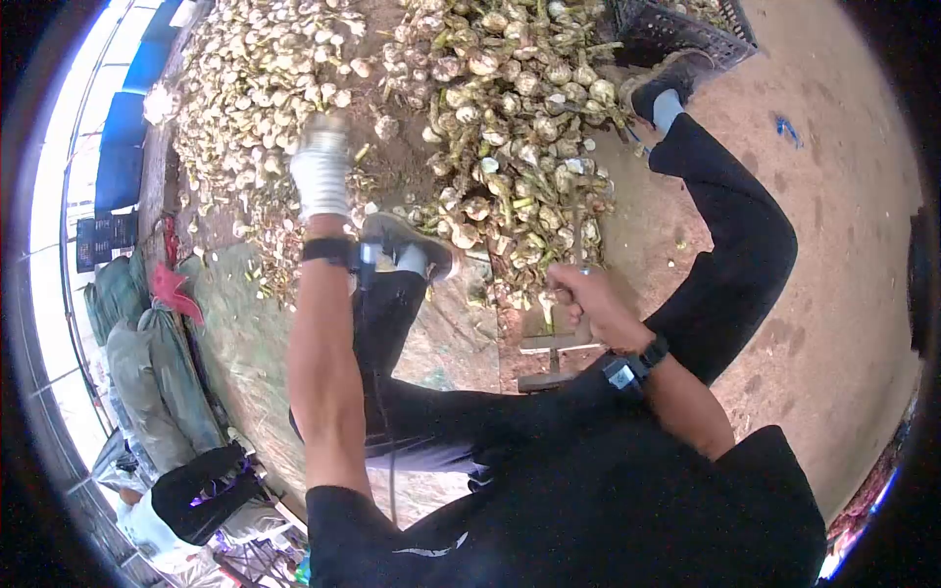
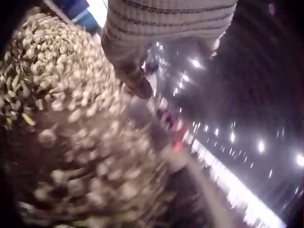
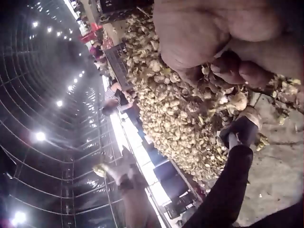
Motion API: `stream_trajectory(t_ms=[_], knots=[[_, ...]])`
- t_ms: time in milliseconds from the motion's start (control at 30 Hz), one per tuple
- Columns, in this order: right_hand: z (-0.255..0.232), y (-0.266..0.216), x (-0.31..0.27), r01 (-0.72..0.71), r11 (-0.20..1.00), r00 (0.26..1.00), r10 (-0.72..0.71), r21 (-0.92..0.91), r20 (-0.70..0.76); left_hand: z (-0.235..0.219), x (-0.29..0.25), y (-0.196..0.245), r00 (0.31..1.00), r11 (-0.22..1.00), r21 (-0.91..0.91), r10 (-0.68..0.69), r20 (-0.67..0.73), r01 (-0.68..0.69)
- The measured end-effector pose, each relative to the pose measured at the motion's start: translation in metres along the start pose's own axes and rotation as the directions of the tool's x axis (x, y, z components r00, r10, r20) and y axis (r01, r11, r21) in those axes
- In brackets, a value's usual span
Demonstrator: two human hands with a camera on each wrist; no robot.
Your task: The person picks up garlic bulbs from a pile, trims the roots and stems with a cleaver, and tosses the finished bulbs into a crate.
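Note:
My left hand (image 1: 321, 176), in a white knit glove, is blurred above the heaped garlic bulbs (image 1: 260, 93) at the left. In the left wrist view a thumb (image 2: 137, 85) points down from the glove. A pale yellowish patch (image 3: 99, 170) shows at that hand's fingertips in the right wrist view; I cannot tell whether it is something held. My bare right hand (image 1: 606, 306) is curled low between the legs, gripping a thin dark handle (image 3: 259, 88). Just beside its fingers is a garlic bulb (image 1: 547, 297) with its stem, above a small metal stand (image 1: 555, 345).
Garlic with long stems (image 1: 520, 88) is piled between my spread feet. A black plastic crate (image 1: 686, 34) stands beyond my right shoe (image 1: 671, 83). Stuffed sacks (image 1: 147, 382) lie along the left side. Another person (image 3: 114, 99) in stripes sits beyond the pile.

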State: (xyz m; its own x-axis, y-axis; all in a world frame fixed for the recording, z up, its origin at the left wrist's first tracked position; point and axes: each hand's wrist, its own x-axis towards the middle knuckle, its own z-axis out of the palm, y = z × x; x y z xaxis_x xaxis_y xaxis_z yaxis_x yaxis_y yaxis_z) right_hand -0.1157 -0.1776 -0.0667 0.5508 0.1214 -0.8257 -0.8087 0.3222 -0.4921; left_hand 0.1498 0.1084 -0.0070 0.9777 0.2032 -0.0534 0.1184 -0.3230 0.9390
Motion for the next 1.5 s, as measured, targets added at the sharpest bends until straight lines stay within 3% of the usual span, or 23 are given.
stream_trajectory(t_ms=[33, 67, 100, 167, 233, 267, 300, 333, 367, 467, 567, 600, 667, 767, 900, 967, 1067, 1100, 1167, 1233, 1300, 1433, 1500], knots=[[-0.001, -0.004, -0.003, 0.027, 1.0, 0.998, -0.028, -0.01, -0.059, 0.026, 0.001, -0.054, 0.993, 0.994, -0.099, 0.051, 0.108, -0.04], [-0.001, -0.005, -0.005, 0.038, 0.997, 0.997, -0.033, 0.067, -0.073, 0.041, -0.031, -0.049, 0.968, 0.948, 0.317, -0.055, 0.243, -0.026], [-0.005, 0.004, -0.001, 0.016, 0.997, 0.996, -0.009, 0.078, -0.089, 0.045, -0.021, -0.147, 0.939, 0.879, 0.456, -0.033, 0.343, -0.136], [-0.015, 0.019, 0.012, 0.071, 0.992, 0.995, -0.063, 0.102, -0.077, 0.069, -0.062, -0.121, 0.805, 0.473, 0.875, -0.475, 0.354, -0.105], [-0.012, 0.014, 0.011, 0.033, 0.991, 0.995, -0.021, 0.13, -0.094, 0.068, -0.067, -0.25, 0.895, 0.618, 0.786, -0.348, 0.278, -0.004], [-0.012, 0.016, 0.014, 0.033, 0.993, 0.996, -0.023, 0.112, -0.088, 0.073, -0.086, -0.223, 0.91, 0.618, 0.785, -0.351, 0.222, 0.047], [-0.01, 0.017, 0.016, 0.033, 0.996, 0.997, -0.026, 0.089, -0.075, 0.074, -0.1, -0.273, 0.88, 0.878, 0.402, -0.388, 0.275, 0.262], [-0.004, 0.011, 0.012, 0.02, 0.997, 0.996, -0.014, 0.076, -0.088, 0.079, -0.114, -0.272, 0.899, 0.864, 0.434, -0.378, 0.222, 0.256], [-0.001, 0.012, 0.015, 0.022, 0.997, 0.997, -0.017, 0.068, -0.071, 0.082, -0.136, -0.231, 0.941, 0.815, 0.561, -0.289, 0.176, 0.146], [0.003, 0.018, 0.018, 0.02, 0.996, 0.999, -0.018, 0.083, -0.033, 0.086, -0.186, -0.117, 0.832, 0.859, 0.166, -0.51, 0.216, 0.484], [0.007, 0.009, 0.006, 0.031, 0.998, 0.995, -0.035, -0.047, -0.089, 0.104, -0.213, -0.135, 0.964, 0.977, 0.147, -0.181, 0.194, 0.154], [0.007, 0.009, 0.002, 0.044, 0.998, 0.995, -0.048, -0.052, -0.09, 0.106, -0.215, -0.126, 0.967, 0.98, 0.139, -0.17, 0.192, 0.144], [0.007, 0.008, -0.004, 0.337, 0.938, 0.934, -0.344, -0.083, -0.091, 0.107, -0.219, -0.092, 0.905, 0.954, -0.062, -0.255, 0.341, 0.292], [0.024, -0.031, -0.044, 0.308, 0.951, 0.937, -0.31, -0.033, -0.159, 0.103, -0.227, -0.04, 0.876, 0.908, -0.25, -0.205, 0.437, 0.337], [0.021, -0.03, -0.031, 0.426, 0.877, 0.896, -0.443, 0.224, 0.029, 0.089, -0.245, -0.001, 0.84, 0.99, -0.059, -0.079, 0.537, 0.131], [0.02, -0.034, -0.038, 0.421, 0.892, 0.904, -0.428, 0.161, 0.009, 0.082, -0.251, 0.012, 0.836, 0.999, -0.031, 0.006, 0.549, 0.012], [0.016, -0.032, -0.04, 0.51, 0.857, 0.86, -0.509, 0.068, -0.029, 0.067, -0.239, 0.018, 0.657, 0.952, 0.234, -0.048, 0.752, -0.199], [0.014, -0.03, -0.039, 0.553, 0.831, 0.829, -0.556, -0.057, -0.061, 0.068, -0.239, 0.018, 0.654, 0.951, 0.234, -0.046, 0.755, -0.203], [0.011, -0.025, -0.037, 0.589, 0.75, 0.759, -0.641, -0.302, -0.115, 0.069, -0.242, 0.015, 0.774, 0.982, -0.176, 0.063, 0.63, 0.063], [0.025, -0.036, -0.052, 0.552, 0.703, 0.759, -0.647, -0.448, -0.079, 0.074, -0.245, 0.027, 0.755, 0.964, -0.232, 0.056, 0.653, 0.129], [0.03, -0.014, -0.027, 0.769, 0.52, 0.575, -0.817, -0.373, 0.046, 0.085, -0.25, 0.027, 0.824, 0.886, -0.409, 0.055, 0.564, 0.22], [0.026, -0.053, -0.084, 0.54, 0.627, 0.764, -0.645, -0.561, 0.015, 0.077, -0.241, 0.02, 0.828, 0.872, -0.423, 0.038, 0.559, 0.246], [0.019, -0.046, -0.075, 0.554, 0.674, 0.789, -0.612, -0.489, 0.049, 0.075, -0.238, 0.017, 0.829, 0.858, -0.453, 0.059, 0.556, 0.242]])
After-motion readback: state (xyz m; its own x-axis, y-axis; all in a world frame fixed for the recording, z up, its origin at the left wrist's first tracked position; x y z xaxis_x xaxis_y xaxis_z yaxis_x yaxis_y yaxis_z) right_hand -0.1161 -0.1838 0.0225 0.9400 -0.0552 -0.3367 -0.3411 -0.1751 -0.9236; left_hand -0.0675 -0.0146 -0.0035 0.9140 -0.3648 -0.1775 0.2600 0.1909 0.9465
